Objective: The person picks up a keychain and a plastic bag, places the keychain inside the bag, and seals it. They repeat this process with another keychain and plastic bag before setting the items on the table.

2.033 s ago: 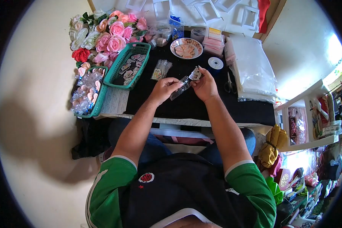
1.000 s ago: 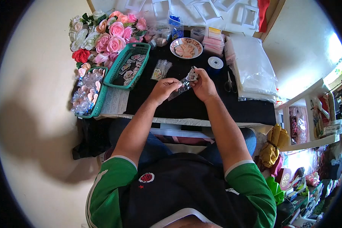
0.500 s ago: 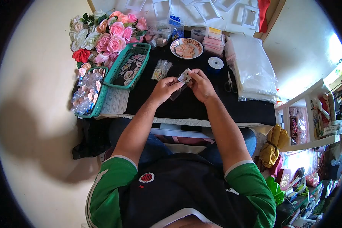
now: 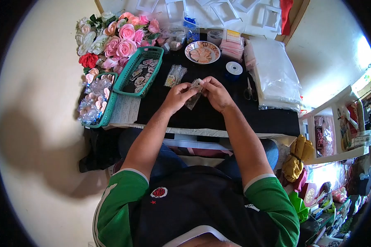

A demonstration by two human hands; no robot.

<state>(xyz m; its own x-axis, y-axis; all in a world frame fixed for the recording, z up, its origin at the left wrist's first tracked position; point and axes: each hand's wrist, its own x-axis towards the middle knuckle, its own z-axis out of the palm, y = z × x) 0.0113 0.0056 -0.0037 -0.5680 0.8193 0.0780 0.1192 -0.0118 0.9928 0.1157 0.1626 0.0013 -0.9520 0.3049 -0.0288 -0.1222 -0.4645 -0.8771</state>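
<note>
Over the black bench (image 4: 218, 117), between a green basket (image 4: 138, 71) and scissors (image 4: 247, 89), the left hand (image 4: 176, 96) and right hand (image 4: 217, 93) both pinch a small clear packet (image 4: 194, 92) held just above the surface.

Between your left hand (image 4: 176, 97) and right hand (image 4: 217, 93) you pinch a small clear plastic sleeve (image 4: 193, 98), glossy and crinkled. The tabletop (image 4: 218, 115) under it wears a matt black cloth. At its left edge the two teal baskets (image 4: 130, 74) are moulded plastic lattice. The bowl (image 4: 202, 52) near the far edge looks glazed, and the scissors (image 4: 247, 91) show bare metal blades. The bag stack (image 4: 273, 74) on your right is shiny film.
</note>
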